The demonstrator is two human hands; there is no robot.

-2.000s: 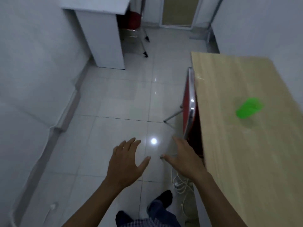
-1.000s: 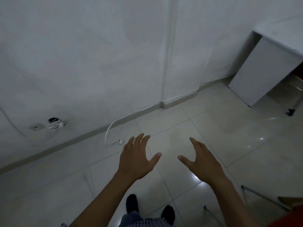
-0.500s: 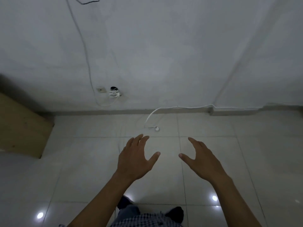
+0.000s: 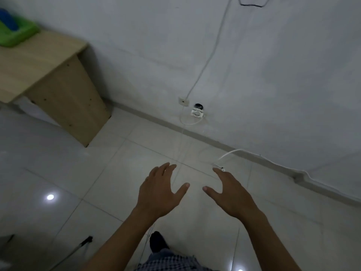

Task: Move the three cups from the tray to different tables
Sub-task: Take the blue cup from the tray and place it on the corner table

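Note:
A green tray (image 4: 21,35) sits on a wooden table (image 4: 37,61) at the upper left, cut off by the frame edge. A blue cup (image 4: 7,21) stands in the tray, only partly visible. My left hand (image 4: 158,194) and my right hand (image 4: 230,196) hover side by side over the tiled floor in the lower middle, palms down, fingers spread, both holding nothing. Both hands are far from the tray, to its lower right.
A white wall runs across the top with a socket (image 4: 197,112) and white cables (image 4: 207,61) hanging down it. A cable end (image 4: 220,167) lies on the floor near my right hand. A thin metal leg (image 4: 82,245) shows at bottom left.
The view has swung left, from the table with a green cup, past the bare wall, to the wooden table with the green tray. My hands stay open and held out in front.

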